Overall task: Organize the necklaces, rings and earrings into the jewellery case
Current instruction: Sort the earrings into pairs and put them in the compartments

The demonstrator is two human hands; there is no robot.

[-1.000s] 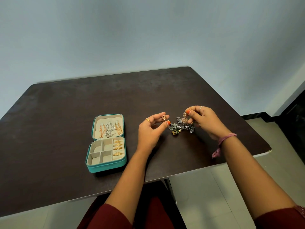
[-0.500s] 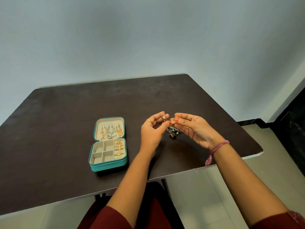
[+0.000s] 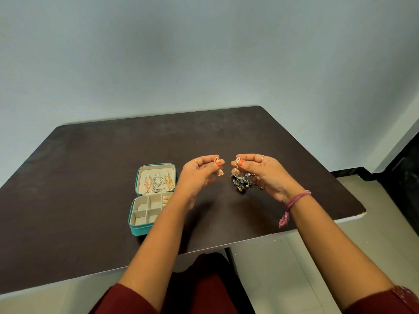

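A teal jewellery case lies open on the dark table, left of my hands. Its lid holds several necklaces; gold rings show in the tray beside cream compartments. My left hand pinches a gold bell-shaped earring above the table. Level with it, my right hand pinches a matching gold earring. Under my right hand a small heap of dark silver earrings lies on the table, partly hidden by the palm.
The dark brown table reaches the pale wall behind. Its front edge runs just before my lap, and its right edge drops to a tiled floor. A pink thread bracelet is on my right wrist.
My hands have drawn apart and risen a little. Each now pinches one gold bell earring, hanging free, where before the right hand was close against the left over the heap.
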